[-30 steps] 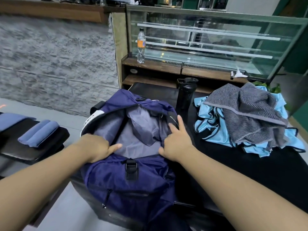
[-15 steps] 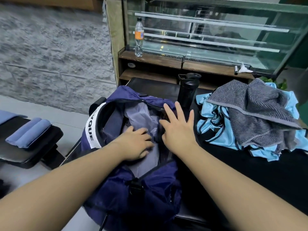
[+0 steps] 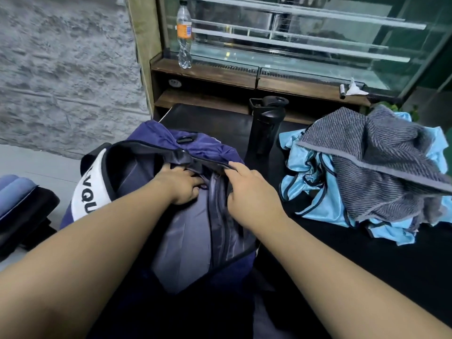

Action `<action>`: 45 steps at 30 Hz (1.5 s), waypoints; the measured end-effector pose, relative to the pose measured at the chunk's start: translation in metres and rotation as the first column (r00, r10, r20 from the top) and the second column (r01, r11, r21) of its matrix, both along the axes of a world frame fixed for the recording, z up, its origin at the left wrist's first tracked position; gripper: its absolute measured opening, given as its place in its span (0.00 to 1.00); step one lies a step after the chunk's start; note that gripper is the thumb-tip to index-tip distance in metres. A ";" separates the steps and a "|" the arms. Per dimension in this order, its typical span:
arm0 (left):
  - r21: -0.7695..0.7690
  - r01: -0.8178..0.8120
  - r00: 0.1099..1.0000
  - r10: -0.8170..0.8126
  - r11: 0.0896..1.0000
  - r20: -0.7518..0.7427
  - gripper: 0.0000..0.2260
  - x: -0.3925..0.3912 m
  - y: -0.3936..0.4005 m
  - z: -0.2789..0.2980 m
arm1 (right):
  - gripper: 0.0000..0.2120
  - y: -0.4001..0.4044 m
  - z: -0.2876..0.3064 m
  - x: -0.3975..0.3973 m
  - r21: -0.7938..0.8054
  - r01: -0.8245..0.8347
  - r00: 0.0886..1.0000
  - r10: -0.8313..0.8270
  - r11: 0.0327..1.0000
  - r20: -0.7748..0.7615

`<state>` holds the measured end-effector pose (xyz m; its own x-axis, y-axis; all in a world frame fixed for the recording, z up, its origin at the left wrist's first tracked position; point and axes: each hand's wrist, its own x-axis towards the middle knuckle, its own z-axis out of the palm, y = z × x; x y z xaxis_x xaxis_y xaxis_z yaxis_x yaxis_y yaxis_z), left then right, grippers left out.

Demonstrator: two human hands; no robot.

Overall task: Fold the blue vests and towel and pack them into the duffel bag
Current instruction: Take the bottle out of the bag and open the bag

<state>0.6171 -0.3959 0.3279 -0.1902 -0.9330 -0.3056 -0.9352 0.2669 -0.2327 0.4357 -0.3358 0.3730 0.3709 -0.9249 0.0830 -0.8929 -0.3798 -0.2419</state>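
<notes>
A navy duffel bag with a grey lining lies unzipped on the black table in front of me. My left hand reaches inside the opening, fingers curled into the lining near the zip. My right hand pinches the bag's right zipper edge and pulls it outward. To the right lies a crumpled heap of light blue vests. A grey striped towel is draped loosely over them.
A black lidded bottle stands just behind the bag, between it and the vests. A plastic water bottle stands on the wooden shelf of a glass display case. A black bench with blue pads sits at the left.
Both hands have moved deeper toward the bag's far end. My left hand has gone into the lining and my right hand has changed from resting flat to pinching the zipper edge, spreading the opening wider.
</notes>
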 end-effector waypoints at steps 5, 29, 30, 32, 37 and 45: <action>-0.053 -0.074 0.997 0.073 0.996 -0.018 0.22 0.004 -0.019 -0.008 | 0.27 -0.004 -0.008 -0.003 0.027 -0.011 1.000 0.011 1.000 0.008; -0.147 0.087 0.976 -0.114 0.985 -0.187 0.26 -0.004 0.033 0.006 | 0.23 0.000 0.013 -0.009 -0.022 0.116 0.972 -0.109 0.993 0.206; -0.065 0.098 0.977 -0.109 0.993 -0.183 0.26 -0.004 0.030 0.002 | 0.24 0.000 0.013 -0.010 -0.022 0.121 0.971 -0.114 0.992 0.210; 0.059 0.110 0.983 -0.100 0.992 -0.155 0.24 -0.004 0.024 -0.007 | 0.26 -0.001 0.012 -0.010 -0.023 0.128 0.968 -0.120 0.991 0.221; 0.175 0.056 0.993 -0.037 0.983 -0.113 0.24 -0.005 0.004 -0.017 | 0.29 -0.008 0.006 -0.012 -0.018 0.142 0.959 -0.133 0.990 0.250; 0.069 -0.031 0.993 0.038 0.997 -0.113 0.24 -0.003 -0.045 -0.020 | 0.30 -0.029 0.000 -0.020 -0.019 0.152 0.952 -0.141 0.988 0.272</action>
<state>0.6145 -0.4409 0.3083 -0.1953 -0.9177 -0.3459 -0.9636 0.2452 -0.1066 0.4153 -0.3644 0.3727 0.1902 -0.9615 0.1985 -0.8433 -0.2635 -0.4684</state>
